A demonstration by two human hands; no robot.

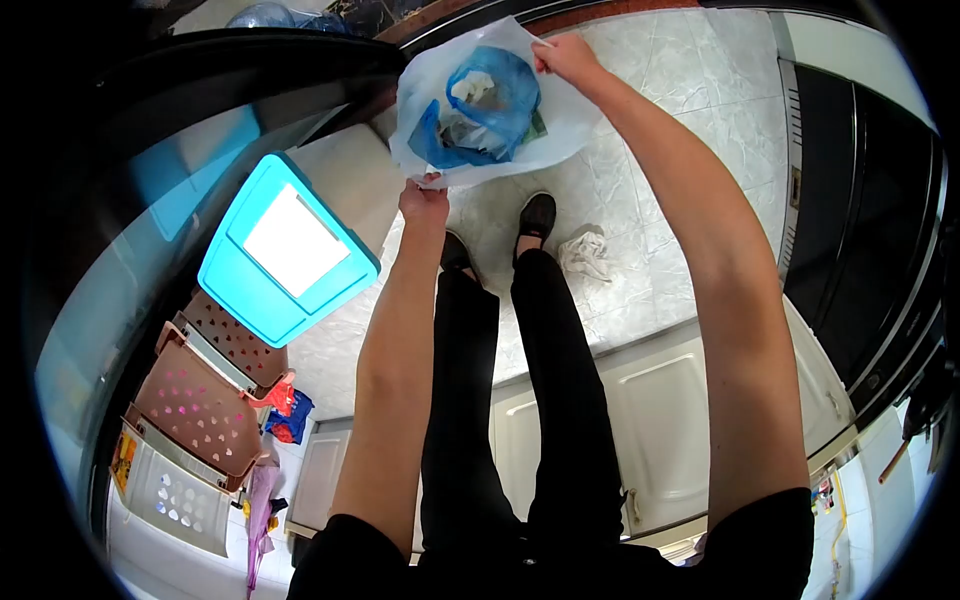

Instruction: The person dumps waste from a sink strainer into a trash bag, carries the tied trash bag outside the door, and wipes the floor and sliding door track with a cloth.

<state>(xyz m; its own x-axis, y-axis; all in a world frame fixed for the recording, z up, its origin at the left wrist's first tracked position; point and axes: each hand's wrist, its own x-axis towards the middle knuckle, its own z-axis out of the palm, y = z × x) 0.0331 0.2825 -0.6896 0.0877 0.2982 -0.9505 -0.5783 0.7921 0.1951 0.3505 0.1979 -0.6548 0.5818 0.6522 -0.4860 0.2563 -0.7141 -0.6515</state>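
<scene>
At twelve o'clock, the left hand (pixel 424 203) and right hand (pixel 567 58) grip a white bag (pixel 563 112) holding a blue bag (pixel 512 118).

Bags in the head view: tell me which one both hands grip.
The outer white bag: the left hand and right hand grip its edge. The blue bag lies inside it, touched by neither.

Pale, veined tile floor (pixel 690 100), brightly lit; cream cabinet doors (pixel 655 430) with raised panels below; glossy black panels (pixel 820 190) at right; tiered brown baskets (pixel 200 425) with heart-shaped holes at left.
</scene>
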